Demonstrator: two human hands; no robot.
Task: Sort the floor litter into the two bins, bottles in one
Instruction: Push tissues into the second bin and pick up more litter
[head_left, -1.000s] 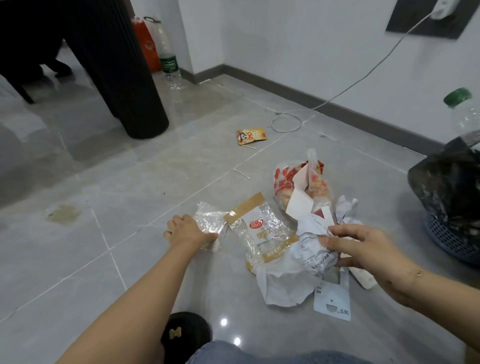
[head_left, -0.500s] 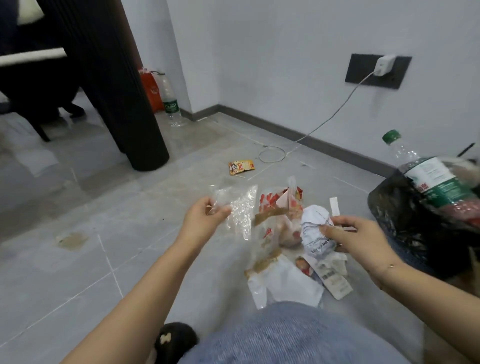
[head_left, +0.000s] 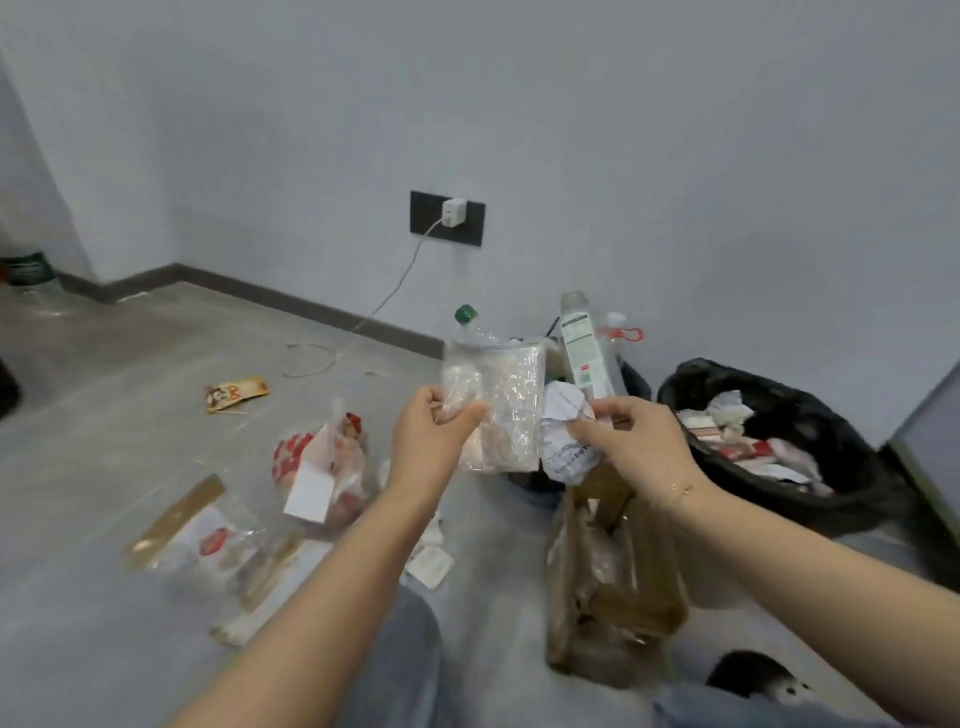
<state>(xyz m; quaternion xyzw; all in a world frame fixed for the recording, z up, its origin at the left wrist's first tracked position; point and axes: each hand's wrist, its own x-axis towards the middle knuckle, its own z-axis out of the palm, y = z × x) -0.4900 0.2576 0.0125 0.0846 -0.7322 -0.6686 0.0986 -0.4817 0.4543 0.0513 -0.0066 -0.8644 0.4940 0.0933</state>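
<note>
Head view, hands: the left hand (head_left: 431, 441) is raised at centre, thumb and fingers pinching the left edge of a clear crinkled plastic wrapper (head_left: 496, 410), which hangs upright in the air.
Right hand: the right hand (head_left: 631, 441) is level with the left, just to its right, fingers curled round a crumpled white paper (head_left: 563, 436) that touches the right edge of the clear wrapper. A brown and clear bag (head_left: 610, 571) hangs below this hand; whether the hand holds it too, I cannot tell, since the top of the bag is hidden behind the hand.
Bottle bin: behind the two hands, far centre, near the wall, is a bin whose body is mostly hidden. Out of it stick a bottle with a green cap (head_left: 466, 315), a tall clear bottle with a white and green label (head_left: 579, 345) and a bottle top with a red loop (head_left: 626, 332).
Other bin: to the right, a bin lined with a black bag (head_left: 831, 457) holds white papers and red and white packets.
Floor litter, left: on the grey tiles, near left, a clear packet with a brown strip and red mark (head_left: 208, 540); beyond it a red and white snack bag (head_left: 324, 462) with a white card leaning on it; farther off a small yellow wrapper (head_left: 236, 393).
Wall: a white charger (head_left: 453, 212) sits in a dark socket plate, its cable running down to the floor.
Far left edge: a green-labelled bottle (head_left: 26, 270), partly cut off.
</note>
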